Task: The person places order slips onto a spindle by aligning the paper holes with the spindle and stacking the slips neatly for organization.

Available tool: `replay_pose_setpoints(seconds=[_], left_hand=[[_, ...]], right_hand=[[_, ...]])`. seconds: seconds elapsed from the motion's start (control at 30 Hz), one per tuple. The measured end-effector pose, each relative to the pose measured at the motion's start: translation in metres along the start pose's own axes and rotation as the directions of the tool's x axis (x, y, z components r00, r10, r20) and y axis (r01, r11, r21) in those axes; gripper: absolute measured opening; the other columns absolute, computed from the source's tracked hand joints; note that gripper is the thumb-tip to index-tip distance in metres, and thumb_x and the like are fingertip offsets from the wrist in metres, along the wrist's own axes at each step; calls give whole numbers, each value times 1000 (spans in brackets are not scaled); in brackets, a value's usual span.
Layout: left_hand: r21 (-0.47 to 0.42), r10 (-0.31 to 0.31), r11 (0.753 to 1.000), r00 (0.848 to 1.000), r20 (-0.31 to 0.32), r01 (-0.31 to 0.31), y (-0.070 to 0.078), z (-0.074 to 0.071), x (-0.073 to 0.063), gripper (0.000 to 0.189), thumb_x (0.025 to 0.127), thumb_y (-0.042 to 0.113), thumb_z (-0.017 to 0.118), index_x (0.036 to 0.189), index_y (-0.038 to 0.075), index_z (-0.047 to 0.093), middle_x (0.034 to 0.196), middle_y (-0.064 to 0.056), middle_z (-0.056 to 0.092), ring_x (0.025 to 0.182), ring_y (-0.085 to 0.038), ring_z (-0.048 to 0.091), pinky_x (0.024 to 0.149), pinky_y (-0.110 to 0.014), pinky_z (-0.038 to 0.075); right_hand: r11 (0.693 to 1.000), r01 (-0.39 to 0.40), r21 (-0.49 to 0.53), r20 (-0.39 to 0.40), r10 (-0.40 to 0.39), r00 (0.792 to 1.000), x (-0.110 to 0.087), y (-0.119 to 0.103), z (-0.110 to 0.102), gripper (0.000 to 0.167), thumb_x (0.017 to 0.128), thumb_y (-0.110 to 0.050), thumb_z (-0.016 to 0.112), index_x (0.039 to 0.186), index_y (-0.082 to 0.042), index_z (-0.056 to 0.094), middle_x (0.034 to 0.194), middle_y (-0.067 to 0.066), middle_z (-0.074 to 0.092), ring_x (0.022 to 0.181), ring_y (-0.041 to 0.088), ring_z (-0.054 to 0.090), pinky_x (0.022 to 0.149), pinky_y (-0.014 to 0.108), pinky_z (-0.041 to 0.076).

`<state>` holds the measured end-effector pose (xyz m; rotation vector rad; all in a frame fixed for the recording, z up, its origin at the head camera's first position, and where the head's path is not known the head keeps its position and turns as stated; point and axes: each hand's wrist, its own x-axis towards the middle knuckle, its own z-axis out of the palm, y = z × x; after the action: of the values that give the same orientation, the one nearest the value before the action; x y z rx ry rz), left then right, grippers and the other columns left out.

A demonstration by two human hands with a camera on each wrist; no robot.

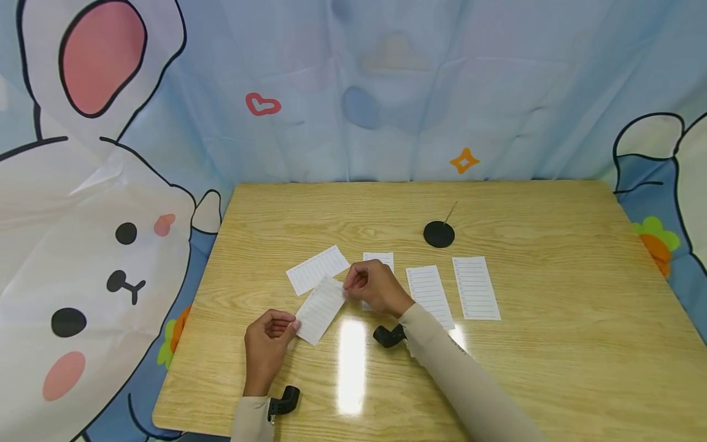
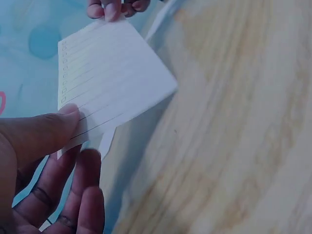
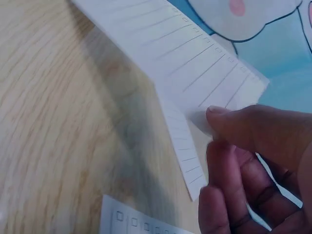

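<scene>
A lined paper sheet (image 1: 320, 310) with a column of small checkboxes is held above the table between both hands. My left hand (image 1: 267, 347) pinches its lower left end, thumb on top, as the left wrist view shows. At the opposite end, my right hand (image 1: 378, 286) pinches the paper between thumb and fingers. Just behind the held sheet, another lined sheet (image 1: 317, 270) lies at an angle on the wood. One more lined sheet (image 1: 378, 256) is partly hidden beneath my right hand.
Two further lined sheets (image 1: 428, 294) (image 1: 476, 288) lie to the right, one partly behind the right sleeve. A round black base (image 1: 439, 234) with a thin upright rod stands farther back. A patterned curtain (image 1: 386, 92) hangs behind the wooden table (image 1: 563, 270).
</scene>
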<state>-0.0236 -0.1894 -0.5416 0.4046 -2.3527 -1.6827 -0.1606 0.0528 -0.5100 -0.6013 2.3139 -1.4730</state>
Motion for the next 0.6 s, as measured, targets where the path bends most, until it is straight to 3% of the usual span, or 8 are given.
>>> replay_pose_setpoints(seconds=[0.2, 0.4, 0.6], left_hand=[[-168, -26, 986, 999, -40, 19, 4, 2, 2, 12, 87, -2, 85, 97, -2, 79, 95, -23, 76, 72, -7, 71, 68, -17, 57], [-252, -46, 967, 998, -50, 32, 9, 2, 2, 12, 90, -2, 82, 101, -4, 80, 95, -19, 78, 69, -12, 74, 66, -25, 61], [-371, -67, 927, 997, -41, 47, 13, 2, 3, 19, 91, -1, 81, 108, -9, 77, 95, -10, 78, 70, -14, 73, 68, -29, 63]], right_hand=[[998, 3, 63, -10, -3, 1000, -2, -5, -6, 7, 89, -4, 84, 90, -10, 82, 96, 6, 79, 73, 12, 66, 67, 23, 54], [983, -15, 184, 32, 10, 999, -5, -5, -12, 13, 91, -4, 81, 101, -10, 85, 110, 8, 81, 73, 14, 65, 67, 26, 53], [954, -60, 293, 50, 47, 998, -8, -8, -19, 18, 92, -6, 81, 110, -8, 83, 110, 13, 79, 81, 17, 70, 78, 37, 60]])
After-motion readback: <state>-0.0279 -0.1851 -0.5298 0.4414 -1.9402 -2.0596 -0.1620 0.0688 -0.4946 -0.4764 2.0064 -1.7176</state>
